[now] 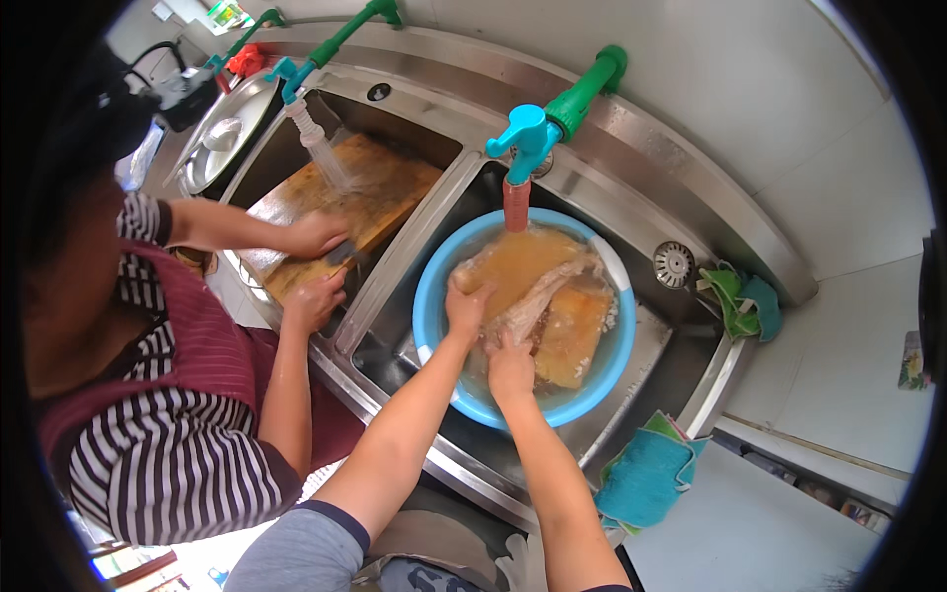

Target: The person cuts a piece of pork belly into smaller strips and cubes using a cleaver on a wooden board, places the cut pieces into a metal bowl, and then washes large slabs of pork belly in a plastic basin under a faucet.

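Note:
A round light-blue plastic basin (627,325) full of cloudy water stands in the right sink bowl. In it lie large slabs of raw meat, apparently skin-on, one yellowish slab (533,259) at the back and another slab (573,333) at the right. My left hand (467,307) grips the near left edge of the back slab, its thumb on top. My right hand (510,366) has hold of a pale fleshy edge of meat (536,300) in the middle; its fingertips are partly hidden by meat and water.
Above the basin hangs a blue tap (521,140) with a red nozzle. At left a co-worker in a striped top (177,444) scrapes a wooden board (355,192) under a running tap (303,111). Cloths (651,466) drape over the right sink rim; a drain strainer (673,264) sits behind.

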### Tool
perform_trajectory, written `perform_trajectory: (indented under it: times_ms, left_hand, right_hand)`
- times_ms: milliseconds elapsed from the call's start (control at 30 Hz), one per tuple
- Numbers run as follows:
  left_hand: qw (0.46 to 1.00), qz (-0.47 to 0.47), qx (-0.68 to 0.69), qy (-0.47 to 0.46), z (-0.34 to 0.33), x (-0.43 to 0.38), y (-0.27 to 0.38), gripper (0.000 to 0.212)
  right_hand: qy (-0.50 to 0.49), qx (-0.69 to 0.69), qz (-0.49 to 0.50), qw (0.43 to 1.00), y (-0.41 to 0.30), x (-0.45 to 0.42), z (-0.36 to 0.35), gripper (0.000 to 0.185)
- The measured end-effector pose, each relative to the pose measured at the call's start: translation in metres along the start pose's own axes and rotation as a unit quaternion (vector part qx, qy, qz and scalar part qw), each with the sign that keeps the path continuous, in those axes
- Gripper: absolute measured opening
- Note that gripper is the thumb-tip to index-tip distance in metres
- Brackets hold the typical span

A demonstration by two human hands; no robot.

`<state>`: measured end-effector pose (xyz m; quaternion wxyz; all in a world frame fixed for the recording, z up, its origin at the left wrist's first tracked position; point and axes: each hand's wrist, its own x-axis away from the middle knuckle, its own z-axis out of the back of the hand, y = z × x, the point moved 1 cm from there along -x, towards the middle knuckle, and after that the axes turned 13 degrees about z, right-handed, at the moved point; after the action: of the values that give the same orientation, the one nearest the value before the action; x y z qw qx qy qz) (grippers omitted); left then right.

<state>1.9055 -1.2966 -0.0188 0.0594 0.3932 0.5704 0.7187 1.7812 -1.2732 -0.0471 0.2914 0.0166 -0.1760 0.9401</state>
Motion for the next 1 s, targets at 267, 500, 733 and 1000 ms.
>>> perform_trajectory:
  times_ms: [267,500,733,1000]
  left_hand:
    - [0.991,0.044,0.124,-0.031,0.013,0.003,-0.026,0.046]
    - [0.907,0.186,0.335,-0.177,0.01,0.043,0.039,0.045]
    - [0.928,0.158,0.204,-0.268,0.013,0.055,0.075,0.045]
    - [0.956,0.065,0.171,-0.228,0.018,0.022,0.056,0.055]
  right_hand:
    - [0.003,-0.374,-0.011,0.927,0.032,0.011,0.077,0.025]
    - [0.489,-0.17,0.154,0.841,-0.001,-0.072,0.288,0.054]
    - [0.461,0.049,0.083,0.882,-0.033,-0.131,0.292,0.052]
    - [0.548,0.005,0.13,0.826,-0.017,-0.126,0.281,0.024]
